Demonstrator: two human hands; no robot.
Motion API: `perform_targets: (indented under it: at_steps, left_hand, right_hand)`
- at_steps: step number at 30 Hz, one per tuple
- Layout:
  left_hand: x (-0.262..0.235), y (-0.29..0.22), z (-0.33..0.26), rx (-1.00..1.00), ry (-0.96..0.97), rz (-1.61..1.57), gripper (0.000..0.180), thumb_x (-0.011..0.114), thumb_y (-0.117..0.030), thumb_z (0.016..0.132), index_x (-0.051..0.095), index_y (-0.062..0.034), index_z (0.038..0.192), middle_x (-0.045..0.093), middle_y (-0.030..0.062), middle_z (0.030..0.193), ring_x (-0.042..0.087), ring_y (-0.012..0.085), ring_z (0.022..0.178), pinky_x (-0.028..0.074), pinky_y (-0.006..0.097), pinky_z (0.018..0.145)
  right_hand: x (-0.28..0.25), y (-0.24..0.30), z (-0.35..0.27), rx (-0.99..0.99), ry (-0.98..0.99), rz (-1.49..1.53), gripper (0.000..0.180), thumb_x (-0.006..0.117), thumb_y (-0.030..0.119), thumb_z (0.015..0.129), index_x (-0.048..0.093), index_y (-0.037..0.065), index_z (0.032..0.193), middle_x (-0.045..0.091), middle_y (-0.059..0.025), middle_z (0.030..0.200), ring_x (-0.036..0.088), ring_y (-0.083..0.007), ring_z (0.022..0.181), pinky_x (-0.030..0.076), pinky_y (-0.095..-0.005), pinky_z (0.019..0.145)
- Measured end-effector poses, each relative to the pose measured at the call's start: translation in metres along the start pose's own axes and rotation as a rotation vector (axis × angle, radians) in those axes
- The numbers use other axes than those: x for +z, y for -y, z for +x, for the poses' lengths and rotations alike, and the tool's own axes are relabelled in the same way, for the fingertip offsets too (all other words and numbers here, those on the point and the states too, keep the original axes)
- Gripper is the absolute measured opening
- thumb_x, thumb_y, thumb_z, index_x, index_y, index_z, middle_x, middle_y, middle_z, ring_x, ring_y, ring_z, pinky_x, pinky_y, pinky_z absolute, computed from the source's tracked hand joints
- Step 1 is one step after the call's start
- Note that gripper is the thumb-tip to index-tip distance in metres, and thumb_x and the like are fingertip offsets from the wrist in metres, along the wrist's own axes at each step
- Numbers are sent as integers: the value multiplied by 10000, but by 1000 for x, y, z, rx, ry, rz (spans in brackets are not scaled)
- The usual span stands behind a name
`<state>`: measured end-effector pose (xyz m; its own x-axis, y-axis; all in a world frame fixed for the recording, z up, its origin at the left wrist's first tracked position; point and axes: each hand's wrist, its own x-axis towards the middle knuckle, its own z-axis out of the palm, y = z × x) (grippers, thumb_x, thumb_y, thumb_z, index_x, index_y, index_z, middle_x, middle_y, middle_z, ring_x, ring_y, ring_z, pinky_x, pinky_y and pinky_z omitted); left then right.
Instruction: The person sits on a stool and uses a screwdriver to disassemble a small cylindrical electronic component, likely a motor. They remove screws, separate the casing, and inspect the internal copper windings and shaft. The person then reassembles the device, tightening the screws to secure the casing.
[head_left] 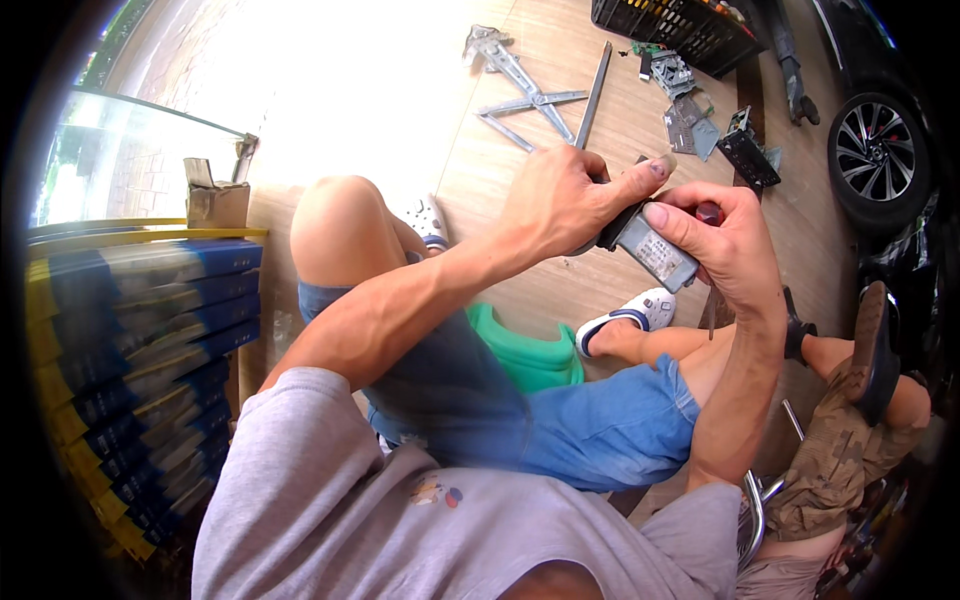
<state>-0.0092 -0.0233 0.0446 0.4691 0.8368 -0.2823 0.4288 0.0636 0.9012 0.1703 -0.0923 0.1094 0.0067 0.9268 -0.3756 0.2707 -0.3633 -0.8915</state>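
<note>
Left hand [575, 198]'s wrapped round the black end of this grey boxy part [655, 256], right hand [738, 240]'s gripping its body plus some red thing [710, 213].

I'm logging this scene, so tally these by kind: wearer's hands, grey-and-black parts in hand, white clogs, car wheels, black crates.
Left hand and right hand: 2
Grey-and-black part: 1
White clogs: 2
Car wheel: 1
Black crate: 1
Total: 7

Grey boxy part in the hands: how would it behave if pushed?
The grey boxy part probably won't roll, given its flat faces. It looks stiff: straight edges, no visible sag. Its smooth, metallic-looking casing may be slippery.
</note>
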Motion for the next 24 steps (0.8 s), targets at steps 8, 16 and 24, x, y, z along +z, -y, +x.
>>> perform_targets:
  at_steps: [8,16,24]
  left_hand:
    - [1,12,10,148,-125,276,785,615,-715,778,657,45,586,597,212,533,648,356,556,518,440,569]
    - [-9,2,14,187,-181,300,770,643,-721,754,660,28,572,597,173,509,645,325,527,518,418,553]
    - [-24,0,11,171,-250,328,821,613,-783,731,640,12,526,592,157,501,645,320,536,525,425,580]
  right_hand:
    - [8,-10,10,-85,-13,-232,162,736,131,859,709,-28,866,616,-6,668,512,-53,599,403,-234,526]
    - [2,-15,20,-176,-63,-198,135,751,131,847,713,2,859,540,69,630,411,-11,557,305,-215,485]
    - [-1,-15,13,-94,-30,-113,179,782,148,815,715,11,908,541,53,633,386,7,480,246,-184,418]
